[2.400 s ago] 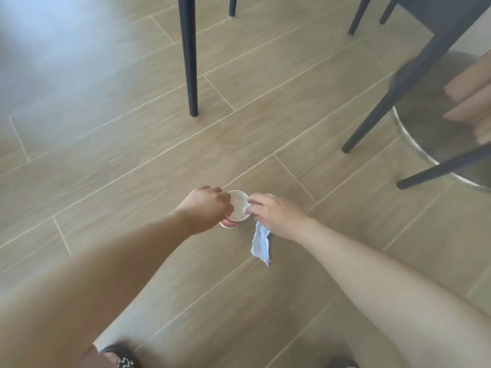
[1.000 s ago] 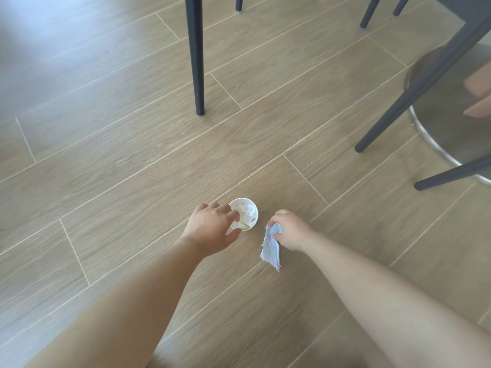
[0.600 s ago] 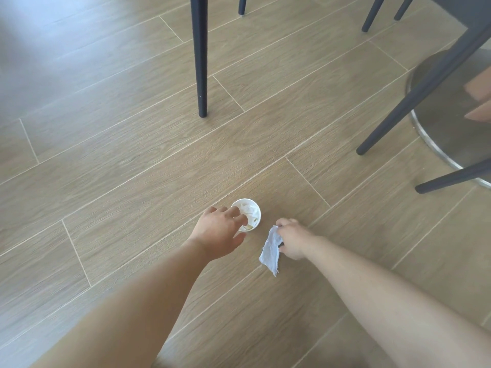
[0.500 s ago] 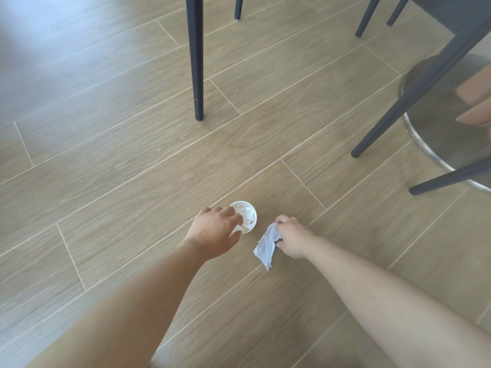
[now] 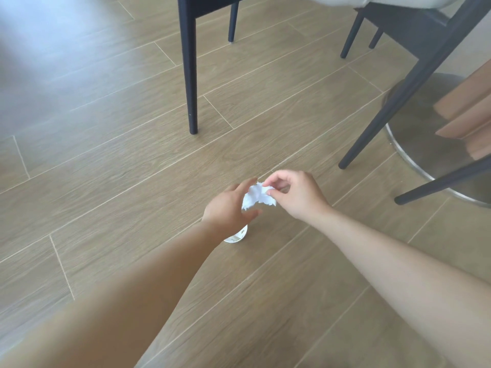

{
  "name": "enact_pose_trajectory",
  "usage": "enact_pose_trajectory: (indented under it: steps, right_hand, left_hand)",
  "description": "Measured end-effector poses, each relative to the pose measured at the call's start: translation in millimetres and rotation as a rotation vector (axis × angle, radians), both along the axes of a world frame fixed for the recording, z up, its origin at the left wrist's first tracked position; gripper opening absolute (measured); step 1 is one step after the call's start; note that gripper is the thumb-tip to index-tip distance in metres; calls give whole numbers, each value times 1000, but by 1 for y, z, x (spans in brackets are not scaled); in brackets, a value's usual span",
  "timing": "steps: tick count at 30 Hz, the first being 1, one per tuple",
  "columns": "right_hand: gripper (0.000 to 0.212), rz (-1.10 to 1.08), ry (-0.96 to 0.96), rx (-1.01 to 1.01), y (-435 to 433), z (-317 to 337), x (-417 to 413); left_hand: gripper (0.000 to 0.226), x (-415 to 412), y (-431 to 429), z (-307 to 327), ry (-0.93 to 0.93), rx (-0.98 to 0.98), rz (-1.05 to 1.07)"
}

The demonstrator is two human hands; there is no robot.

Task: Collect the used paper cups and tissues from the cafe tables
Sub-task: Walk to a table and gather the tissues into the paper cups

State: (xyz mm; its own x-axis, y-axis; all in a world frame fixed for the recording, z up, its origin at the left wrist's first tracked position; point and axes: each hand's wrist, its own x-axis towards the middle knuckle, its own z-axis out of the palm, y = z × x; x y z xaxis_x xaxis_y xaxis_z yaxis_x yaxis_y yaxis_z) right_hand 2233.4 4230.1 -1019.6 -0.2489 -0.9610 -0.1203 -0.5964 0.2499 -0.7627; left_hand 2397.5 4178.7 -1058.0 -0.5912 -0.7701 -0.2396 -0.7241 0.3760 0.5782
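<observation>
Paper cup [image 5: 237, 236] mostly hidden inside my gripping left hand [image 5: 228, 208]; right hand [image 5: 298, 195] pinches tissue [image 5: 257, 198] at its one o'clock.

Cannot see most of the paper cup [image 5: 237, 236] under the left hand [image 5: 228, 208], nor tell whether gripped; nor a corner of the tissue [image 5: 259, 197] inside the right hand [image 5: 297, 195] pinch, nor the table base [image 5: 419, 139] beyond the right edge.
</observation>
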Motion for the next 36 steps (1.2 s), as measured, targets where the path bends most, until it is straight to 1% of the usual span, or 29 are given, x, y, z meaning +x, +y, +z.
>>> enact_pose_trajectory:
  steps: [2,4,6,8,12,15,18,21,25,28,30,34,36]
  right_hand:
    - [19,40,-10,-14,0,3,8]
    - [19,85,10,-13,1,3,13]
    - [16,138,52,-25,3,0,15]
    - [13,212,119,-37,4,-5,14]
    - [18,383,295,-30,9,-15,9]
    - [20,455,338,-18,12,-21,16]
    - [25,501,349,5,13,-25,27]
    - [31,548,358,64,13,-28,35]
    - [38,621,391,179,14,-30,38]
    - [41,640,407,205,17,-30,37]
    - [41,651,418,229,18,-31,38]
    - [40,711,476,258,19,-36,43]
    - [34,720,491,264,18,-38,48]
  left_hand:
    - [57,-1,0,1,-5,8,40]
    - [43,3,0,-1,-27,40,85]
    - [27,9,-1,-3,-40,83,144]
    - [18,14,-2,-4,-30,119,199]
    - [11,22,-5,-2,41,218,295]
    - [7,24,-5,-1,94,305,363]
    - [22,26,-6,1,154,344,377]
    - [29,31,-7,2,172,368,315]
    - [31,37,-4,-1,52,310,220]
    - [33,43,-1,-2,-40,231,166]
    - [36,49,1,-2,-142,163,73]
    - [47,57,3,-7,-314,11,-190]
    - [50,60,3,-10,-380,-8,-241]
